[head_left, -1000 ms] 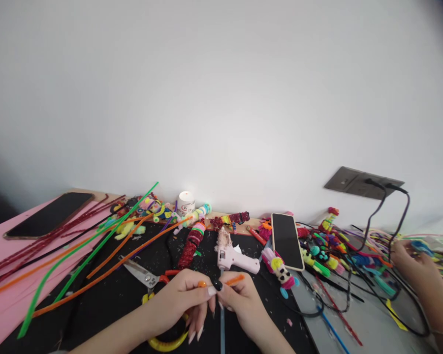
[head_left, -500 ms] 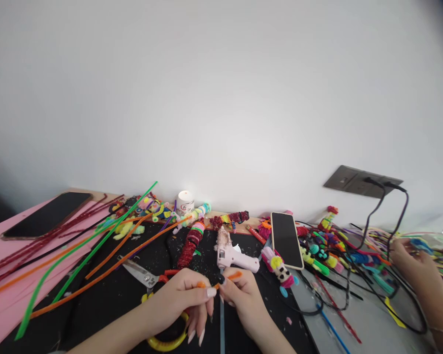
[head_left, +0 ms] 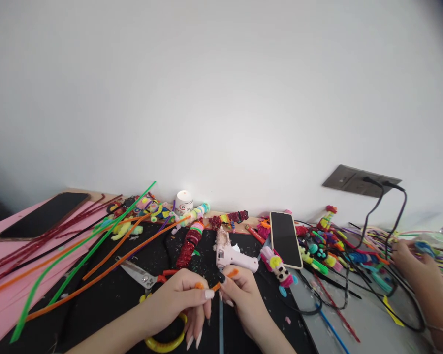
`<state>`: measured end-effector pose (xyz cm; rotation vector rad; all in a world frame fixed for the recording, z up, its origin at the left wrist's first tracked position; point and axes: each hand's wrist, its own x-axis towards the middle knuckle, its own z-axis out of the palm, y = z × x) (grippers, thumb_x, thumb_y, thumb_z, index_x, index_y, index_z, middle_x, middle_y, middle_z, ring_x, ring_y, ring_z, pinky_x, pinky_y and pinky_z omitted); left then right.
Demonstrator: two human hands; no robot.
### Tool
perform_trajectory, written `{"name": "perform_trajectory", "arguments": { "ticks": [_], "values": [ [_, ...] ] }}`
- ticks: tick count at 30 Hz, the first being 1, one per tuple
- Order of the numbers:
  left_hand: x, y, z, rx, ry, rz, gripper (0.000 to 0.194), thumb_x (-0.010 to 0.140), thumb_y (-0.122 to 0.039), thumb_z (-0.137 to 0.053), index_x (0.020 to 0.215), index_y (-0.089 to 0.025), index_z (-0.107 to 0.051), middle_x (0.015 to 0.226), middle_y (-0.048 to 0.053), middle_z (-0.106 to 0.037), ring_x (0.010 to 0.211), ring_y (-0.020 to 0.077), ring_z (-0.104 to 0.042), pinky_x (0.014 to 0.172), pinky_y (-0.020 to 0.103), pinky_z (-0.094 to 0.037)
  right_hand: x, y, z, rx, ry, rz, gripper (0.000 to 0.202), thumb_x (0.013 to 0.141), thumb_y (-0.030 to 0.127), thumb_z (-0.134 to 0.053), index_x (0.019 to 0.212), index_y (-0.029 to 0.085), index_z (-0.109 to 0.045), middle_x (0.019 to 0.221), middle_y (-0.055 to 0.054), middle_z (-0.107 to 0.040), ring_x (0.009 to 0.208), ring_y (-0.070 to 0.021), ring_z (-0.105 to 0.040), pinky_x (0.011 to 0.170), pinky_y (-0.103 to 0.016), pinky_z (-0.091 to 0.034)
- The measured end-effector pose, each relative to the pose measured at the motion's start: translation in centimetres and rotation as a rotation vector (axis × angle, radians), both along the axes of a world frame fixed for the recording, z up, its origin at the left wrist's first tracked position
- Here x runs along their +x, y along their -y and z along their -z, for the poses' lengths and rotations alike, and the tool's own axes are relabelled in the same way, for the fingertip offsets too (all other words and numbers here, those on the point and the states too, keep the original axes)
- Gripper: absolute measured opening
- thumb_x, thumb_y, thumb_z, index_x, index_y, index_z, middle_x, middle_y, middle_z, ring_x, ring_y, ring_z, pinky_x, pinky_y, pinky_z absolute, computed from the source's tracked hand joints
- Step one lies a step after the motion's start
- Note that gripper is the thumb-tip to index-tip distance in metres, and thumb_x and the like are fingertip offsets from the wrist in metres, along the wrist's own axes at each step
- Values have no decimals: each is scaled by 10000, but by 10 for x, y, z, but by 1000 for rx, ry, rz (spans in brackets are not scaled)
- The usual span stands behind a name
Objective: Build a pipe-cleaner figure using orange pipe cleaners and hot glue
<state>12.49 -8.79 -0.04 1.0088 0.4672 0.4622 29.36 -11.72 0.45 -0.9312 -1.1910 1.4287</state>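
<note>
Between both hands is a short orange pipe cleaner (head_left: 217, 286). My left hand (head_left: 192, 298) pinches it with thumb and forefinger, and a small orange bit shows above the thumb. My right hand (head_left: 239, 294) grips the other part, its free end poking out past the knuckles. Just beyond the right hand lies a pale pink glue gun (head_left: 239, 259) with a clear glue stick (head_left: 221, 324) running out behind it toward me. Partly under my left hand are scissors (head_left: 142, 275) with yellow and red handles.
Long green and orange pipe cleaners (head_left: 114, 273) spread across the left. Two phones lie flat, a dark one (head_left: 44, 216) and a pale-cased one (head_left: 286, 241). Several pipe-cleaner figures line the wall. At right another person's hand (head_left: 423, 270) holds something blue, near black cords (head_left: 402, 211).
My two hands stay close together on the orange pipe cleaner with barely any shift. The other person's hand has moved slightly to the right. The view has shifted a little.
</note>
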Motion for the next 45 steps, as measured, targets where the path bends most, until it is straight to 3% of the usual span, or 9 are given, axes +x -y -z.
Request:
{"name": "perform_trajectory", "arguments": {
  "ticks": [5, 14, 22, 25, 29, 31, 35, 38, 45],
  "values": [
    [-4, 0, -6, 1, 59, 92, 345, 805, -462, -615, 755, -121, -616, 542, 76, -693, 308, 100, -535, 311, 148, -338, 2, 3, -1, 0, -33, -45, 321, 813, 421, -666, 672, 153, -558, 539, 56, -434, 474, -61, -293, 464, -217, -185],
    [-8, -2, -5, -206, 14, 335, 725, 886, -621, -235, 780, -68, -693, 487, 111, -670, 151, 55, -250, 169, 186, -71, 2, 4, -8, -73, -24, -234, 347, 794, 442, -682, 672, 164, -514, 549, 70, -400, 480, -58, -286, 471, -206, -209],
    [-10, -3, -12, -163, 1, 273, 440, 803, -523, -587, 674, -105, -631, 476, 77, -672, 155, 36, -261, 174, 169, -96, 1, 4, -8, -37, 60, -261, 356, 801, 473, -656, 692, 161, -524, 559, 66, -404, 494, -66, -297, 475, -208, -214],
    [-12, -6, -13, -174, 25, 183, 374, 816, -465, -600, 672, -119, -600, 504, 71, -684, 175, 22, -303, 198, 143, -96, 5, -1, -8, -12, 121, -101, 353, 820, 473, -612, 673, 174, -496, 541, 72, -381, 474, -73, -276, 467, -214, -209],
    [-13, -11, -17, -89, 0, -19, 299, 871, -399, -552, 762, -125, -596, 553, 64, -704, 209, 5, -369, 256, 111, -143, 19, -10, -7, 159, 449, 511, 154, 873, 330, -489, 835, 187, -532, 625, 33, -462, 544, -128, -409, 516, -237, -304],
    [-12, -13, -18, -37, -35, -108, 276, 884, -393, -533, 791, -136, -576, 549, 56, -702, 211, 6, -374, 270, 110, -135, 27, -14, -5, 269, 674, 655, 209, 821, 213, -466, 1018, 178, -528, 830, -41, -570, 710, -186, -520, 633, -288, -391],
    [-8, -14, -15, 35, -66, -225, 335, 880, -452, -506, 715, -160, -498, 575, 59, -707, 231, 22, -411, 278, 115, -147, 31, -19, 1, 369, 1142, 598, 528, 629, 76, -454, 1146, 167, -508, 1133, -120, -572, 1046, -300, -512, 870, -441, -357],
    [-6, -14, -10, 83, -98, -242, 388, 863, -518, -484, 683, -175, -465, 540, 48, -695, 223, 38, -413, 267, 119, -188, 29, -19, 4, 305, 1353, 551, 575, 621, 84, -465, 1186, 180, -517, 1142, -117, -593, 1049, -332, -514, 875, -482, -333],
    [-3, -12, -8, 112, -176, -305, 445, 808, -629, -465, 679, -206, -415, 380, -25, -589, 192, 60, -365, 233, 126, -189, 33, -22, 0, 239, 1284, 536, 395, 676, 155, -530, 1063, 191, -599, 982, -82, -668, 949, -310, -568, 826, -430, -372]
  ]
}}
